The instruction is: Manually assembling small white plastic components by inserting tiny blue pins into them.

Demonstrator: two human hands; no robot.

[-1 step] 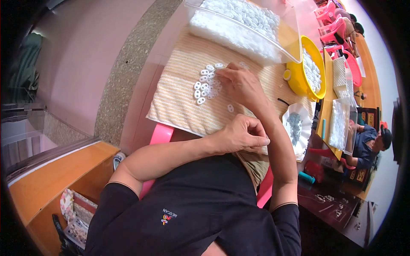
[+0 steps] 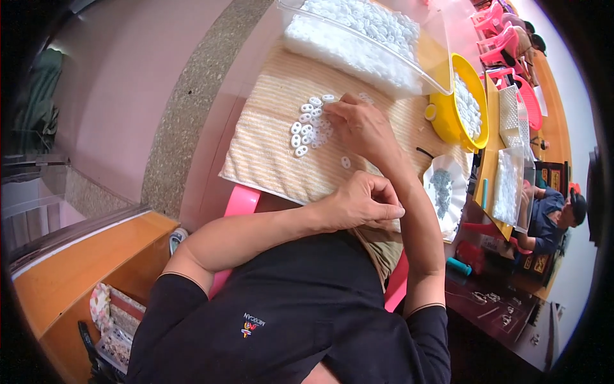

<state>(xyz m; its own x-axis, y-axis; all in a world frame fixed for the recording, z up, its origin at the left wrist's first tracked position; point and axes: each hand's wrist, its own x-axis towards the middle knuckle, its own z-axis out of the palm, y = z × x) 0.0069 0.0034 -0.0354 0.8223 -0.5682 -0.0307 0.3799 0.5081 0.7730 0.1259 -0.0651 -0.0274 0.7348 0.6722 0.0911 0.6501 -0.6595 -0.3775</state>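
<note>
Small white oval pieces with two holes lie in a loose cluster on a tan striped cloth. My right hand reaches over the cluster's right side, fingers bunched and tips down at the pieces; what they pinch, if anything, is hidden. A single white piece lies apart, between my two hands. Nearer to me, my left hand is closed in a pinch beside my right forearm. Something small and pale may show at its fingertips, too small to name.
Beyond the cloth stands a clear plastic bin full of white pieces. To its right is a yellow basin with more. A pleated white paper dish holds small dark bits. Far right, another person sits by a table.
</note>
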